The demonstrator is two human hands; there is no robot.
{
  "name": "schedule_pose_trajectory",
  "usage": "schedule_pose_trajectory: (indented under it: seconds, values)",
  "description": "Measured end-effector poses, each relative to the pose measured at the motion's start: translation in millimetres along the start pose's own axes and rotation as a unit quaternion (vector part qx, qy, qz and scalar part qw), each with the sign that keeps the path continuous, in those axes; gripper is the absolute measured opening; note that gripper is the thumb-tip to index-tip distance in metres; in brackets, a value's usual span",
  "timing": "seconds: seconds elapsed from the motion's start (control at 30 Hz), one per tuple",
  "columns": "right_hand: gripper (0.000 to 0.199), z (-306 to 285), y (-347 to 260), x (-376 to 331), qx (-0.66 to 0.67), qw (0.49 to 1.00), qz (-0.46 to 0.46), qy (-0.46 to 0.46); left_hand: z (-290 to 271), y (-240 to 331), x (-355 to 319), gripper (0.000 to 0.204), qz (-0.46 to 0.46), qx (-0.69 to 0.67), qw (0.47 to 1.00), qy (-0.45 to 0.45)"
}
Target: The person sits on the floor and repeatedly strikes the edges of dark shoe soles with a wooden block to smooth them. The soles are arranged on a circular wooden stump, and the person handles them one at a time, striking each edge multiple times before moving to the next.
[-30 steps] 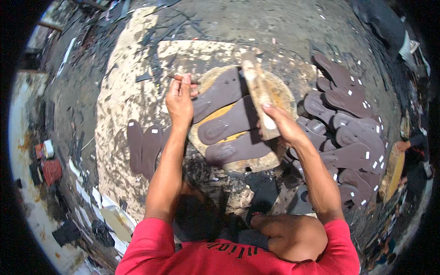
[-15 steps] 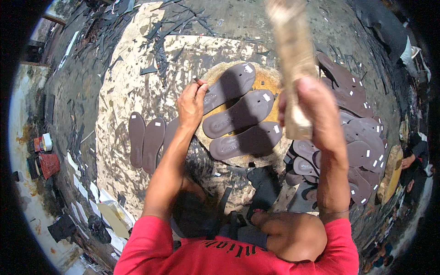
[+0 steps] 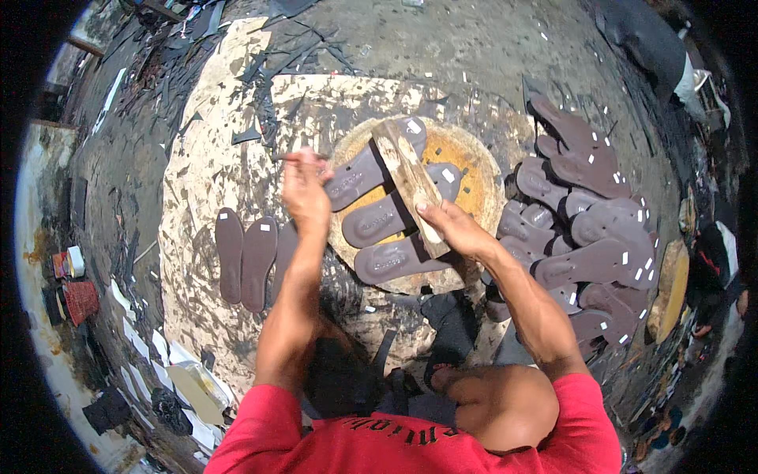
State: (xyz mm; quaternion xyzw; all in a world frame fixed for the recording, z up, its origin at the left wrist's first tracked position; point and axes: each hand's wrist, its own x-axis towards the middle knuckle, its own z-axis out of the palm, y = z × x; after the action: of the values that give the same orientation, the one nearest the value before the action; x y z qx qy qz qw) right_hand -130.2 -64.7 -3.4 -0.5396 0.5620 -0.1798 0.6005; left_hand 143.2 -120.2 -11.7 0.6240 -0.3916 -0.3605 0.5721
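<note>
My right hand grips one end of a flat wooden bat, which lies slantwise over the soles on a round wooden block. Between the fingers of my left hand is a short dark rod-shaped tool, slightly blurred; its tip's shape is unclear. That hand is just left of the block, beside the top brown sandal sole. Below it on the block are a middle sole and a bottom sole, partly hidden by the bat and its shadow. White tags mark the toe ends of the top two.
A pile of brown soles spreads right of the block. To the left, two soles lie side by side on stained pale sheeting, with a third partly behind my left forearm. Dark scraps litter the far floor; a red basket stands far left.
The wooden bat has come down from its raised position to over the soles. My left hand has moved left, off the top sole, with the dark rod still in its fingers.
</note>
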Motion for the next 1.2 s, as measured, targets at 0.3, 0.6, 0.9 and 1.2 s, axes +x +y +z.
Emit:
schedule_pose_trajectory:
  seconds: [0.3, 0.6, 0.9, 1.2]
  values:
    - [0.043, 4.6, -14.7, -16.4, 0.202, 0.979, -0.031, -0.028, -3.0, -7.7, -32.3, 0.019, 0.084, 0.159, 0.974, -0.141]
    - [0.061, -4.9, -160.3, -80.1, 0.151, 0.918, -0.331, 0.159, -6.0, -20.7, -33.8, 0.014, 0.234, 0.254, 0.925, -0.158]
    - [0.060, 10.2, 4.4, -22.1, 0.112, 0.992, -0.016, -0.058, 3.6, -4.4, -30.4, 0.031, 0.008, 0.044, 0.995, -0.094]
    - [0.050, 0.8, -35.3, -66.2, 0.232, 0.971, 0.052, -0.015, -1.1, -14.5, -64.0, 0.032, -0.007, 0.105, 0.977, -0.186]
